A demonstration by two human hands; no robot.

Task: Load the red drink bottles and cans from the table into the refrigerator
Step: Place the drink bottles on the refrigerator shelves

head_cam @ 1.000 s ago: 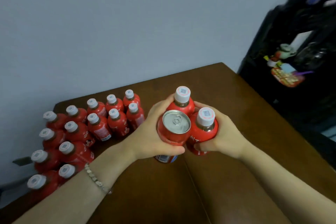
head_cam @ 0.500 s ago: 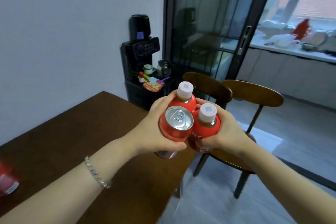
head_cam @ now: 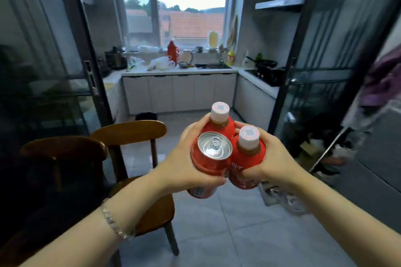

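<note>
Carry of a can [head_cam: 213,151] and two red bottles bunched in mid-air over the floor [head_cam: 217,234], with left hand [head_cam: 180,167] grip wrapped round the can, right hand [head_cam: 277,165] grip round the near bottle [head_cam: 247,156], rear bottle [head_cam: 220,124] pinned between both; press inward and keep upright toward the refrigerator, not identifiable here

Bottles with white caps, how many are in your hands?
2. The back bottle is squeezed between the left hand and right hand. The near bottle is in the right hand, touching the can. I see no hidden ones.
</note>
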